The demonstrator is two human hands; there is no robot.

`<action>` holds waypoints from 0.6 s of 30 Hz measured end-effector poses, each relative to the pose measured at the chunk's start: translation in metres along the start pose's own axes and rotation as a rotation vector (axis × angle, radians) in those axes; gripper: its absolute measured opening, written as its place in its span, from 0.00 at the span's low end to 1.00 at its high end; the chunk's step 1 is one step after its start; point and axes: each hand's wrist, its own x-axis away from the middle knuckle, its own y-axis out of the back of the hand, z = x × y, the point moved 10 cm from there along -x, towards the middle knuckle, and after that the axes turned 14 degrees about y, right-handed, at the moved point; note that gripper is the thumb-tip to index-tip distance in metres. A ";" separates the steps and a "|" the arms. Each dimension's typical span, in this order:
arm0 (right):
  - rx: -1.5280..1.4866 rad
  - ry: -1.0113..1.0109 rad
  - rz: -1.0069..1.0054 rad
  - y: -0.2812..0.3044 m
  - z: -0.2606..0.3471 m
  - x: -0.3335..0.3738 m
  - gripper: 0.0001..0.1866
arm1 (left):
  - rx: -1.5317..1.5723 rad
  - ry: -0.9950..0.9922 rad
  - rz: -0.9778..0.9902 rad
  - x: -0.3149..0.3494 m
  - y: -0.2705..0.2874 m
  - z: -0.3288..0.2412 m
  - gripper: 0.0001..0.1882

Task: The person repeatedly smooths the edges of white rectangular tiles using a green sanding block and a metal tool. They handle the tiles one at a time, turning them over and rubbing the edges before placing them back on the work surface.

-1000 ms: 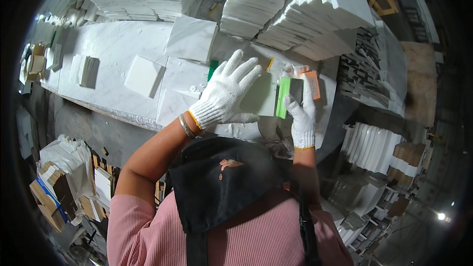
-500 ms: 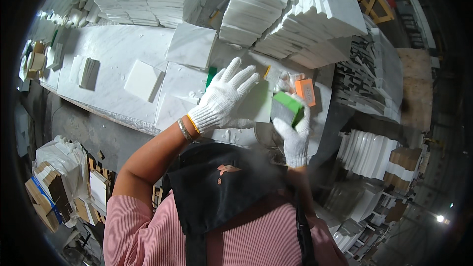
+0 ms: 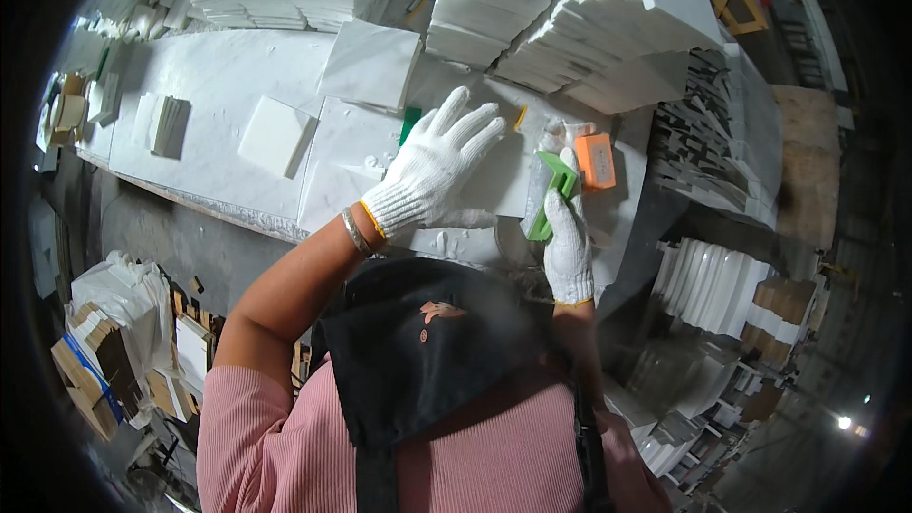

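Observation:
My left hand, in a white knit glove, lies flat with fingers spread on a white marble tile. In my gloved right hand is a green-backed sanding block with a grey face. The block is tilted on its side along the tile's right edge; whether it touches that edge I cannot tell. Just right of my right fingertips sits an orange block. Behind the left hand a small green piece shows, partly hidden. A short yellow stick lies beyond the tile.
Tall stacks of white marble tiles line the bench's far side. A square tile and a smaller tile lie to the left on the marble worktop. Wrapped boards stand low left, and more stacked slabs stand right.
The sanding block has turned in my right hand, from its grey face showing broadly to standing on edge. My left hand stays almost in place. The view has shifted slightly.

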 end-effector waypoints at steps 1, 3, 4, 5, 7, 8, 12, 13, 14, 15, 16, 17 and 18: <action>0.006 0.015 -0.001 0.000 0.001 -0.003 0.33 | 0.018 0.009 0.010 0.001 0.003 0.000 0.56; 0.036 0.101 -0.037 0.000 -0.001 -0.008 0.32 | 0.058 0.023 0.030 0.001 0.010 -0.003 0.55; 0.050 0.146 -0.052 0.000 -0.005 -0.010 0.31 | 0.080 0.022 0.028 0.001 0.011 -0.003 0.55; 0.024 0.142 -0.091 0.003 -0.015 -0.011 0.30 | 0.102 0.020 0.026 0.001 0.011 -0.002 0.54; 0.110 0.224 -0.064 -0.004 0.001 -0.008 0.31 | 0.109 0.012 0.021 0.002 0.011 0.001 0.53; 0.152 0.266 -0.050 -0.006 0.008 -0.004 0.31 | 0.096 0.002 0.018 0.003 0.009 0.001 0.53; 0.218 0.200 -0.144 -0.005 -0.004 -0.013 0.31 | 0.071 -0.024 0.021 0.001 0.008 -0.004 0.52; 0.227 0.139 -0.158 -0.004 -0.002 -0.026 0.31 | 0.077 -0.017 0.032 0.001 0.009 -0.004 0.52; 0.108 0.078 -0.154 -0.006 -0.010 -0.037 0.32 | 0.083 -0.011 0.044 0.000 0.010 -0.006 0.52; 0.137 0.095 -0.118 -0.008 -0.012 -0.049 0.32 | 0.081 -0.001 0.050 0.000 0.011 -0.005 0.52; 0.166 0.112 -0.084 -0.009 -0.012 -0.055 0.33 | 0.074 0.004 0.050 0.000 0.012 -0.003 0.52; 0.180 0.122 -0.087 -0.010 -0.011 -0.050 0.33 | 0.068 0.008 0.049 0.000 0.011 -0.002 0.52; 0.204 0.130 -0.098 -0.006 -0.008 -0.040 0.32 | 0.073 0.003 0.051 -0.001 0.008 -0.002 0.52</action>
